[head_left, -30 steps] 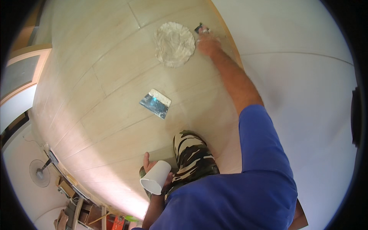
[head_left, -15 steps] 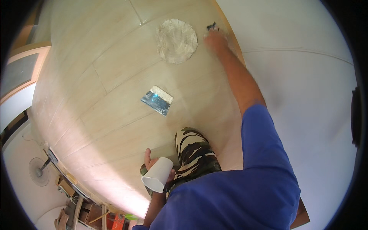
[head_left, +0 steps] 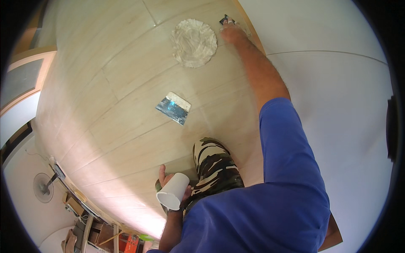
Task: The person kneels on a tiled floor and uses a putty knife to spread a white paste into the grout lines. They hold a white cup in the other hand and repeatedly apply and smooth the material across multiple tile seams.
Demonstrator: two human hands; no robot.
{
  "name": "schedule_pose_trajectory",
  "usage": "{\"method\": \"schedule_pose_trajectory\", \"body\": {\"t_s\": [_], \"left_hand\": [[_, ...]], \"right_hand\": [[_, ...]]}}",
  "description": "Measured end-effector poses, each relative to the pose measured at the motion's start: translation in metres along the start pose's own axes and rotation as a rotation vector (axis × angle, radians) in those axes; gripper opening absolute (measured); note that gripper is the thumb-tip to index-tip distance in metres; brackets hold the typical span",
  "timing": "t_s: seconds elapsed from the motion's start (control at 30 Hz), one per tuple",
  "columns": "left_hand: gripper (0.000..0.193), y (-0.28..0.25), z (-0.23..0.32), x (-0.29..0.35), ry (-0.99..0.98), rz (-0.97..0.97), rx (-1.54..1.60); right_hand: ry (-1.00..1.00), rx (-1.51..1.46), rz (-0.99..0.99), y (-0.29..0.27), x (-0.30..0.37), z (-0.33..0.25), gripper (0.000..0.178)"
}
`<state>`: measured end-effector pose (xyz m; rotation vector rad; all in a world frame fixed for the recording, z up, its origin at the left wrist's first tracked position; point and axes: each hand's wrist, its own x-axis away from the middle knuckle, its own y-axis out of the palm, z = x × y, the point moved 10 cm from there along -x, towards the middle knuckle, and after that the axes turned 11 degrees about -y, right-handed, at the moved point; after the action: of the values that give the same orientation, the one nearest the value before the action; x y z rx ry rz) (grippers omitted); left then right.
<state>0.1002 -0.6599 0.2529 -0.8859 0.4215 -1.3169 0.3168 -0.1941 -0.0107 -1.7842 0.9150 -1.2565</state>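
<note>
Your hands are well apart: the left hand [head_left: 167, 178] at 7 o'clock is curled on a white cylindrical container [head_left: 174, 189], thumb sticking out, while the right hand [head_left: 232, 33] at about 12:30 has its fingers closed on a small dark tool [head_left: 226, 20]. Off your right hand's 9 o'clock side sits a round pale pasty mass [head_left: 194, 43] on the floor [head_left: 122, 122]; wide blue-bladed scraper [head_left: 174, 110] lies flat at 10, untouched.

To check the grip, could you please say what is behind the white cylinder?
The left hand shows on both sides of the white cylinder; the hand's middle and anything else directly behind are hidden.
</note>
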Motion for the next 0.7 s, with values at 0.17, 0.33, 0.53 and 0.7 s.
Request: {"method": "schedule_pose_trajectory", "body": {"t_s": [0.17, 0.33, 0.53, 0.7], "left_hand": [[0.053, -0.008, -0.004, 0.007, -0.052, 0.01, 0.009], [0.052, -0.011, 0.0, 0.014, -0.088, 0.002, 0.052], [0.053, -0.026, -0.001, 0.037, -0.041, 0.171, 0.177], [0.059, -0.03, 0.001, 0.061, -0.011, 0.169, 0.15]], "right_hand": [[-0.109, 0.098, 0.044, 0.047, 0.111, -0.027, 0.06], [-0.073, 0.295, 0.081, 0.054, 0.2, 0.006, 0.058], [0.068, 0.088, 0.127, 0.075, 0.261, 0.019, 0.054], [0.079, 0.024, 0.056, 0.123, 0.34, 0.021, 0.041]]}}
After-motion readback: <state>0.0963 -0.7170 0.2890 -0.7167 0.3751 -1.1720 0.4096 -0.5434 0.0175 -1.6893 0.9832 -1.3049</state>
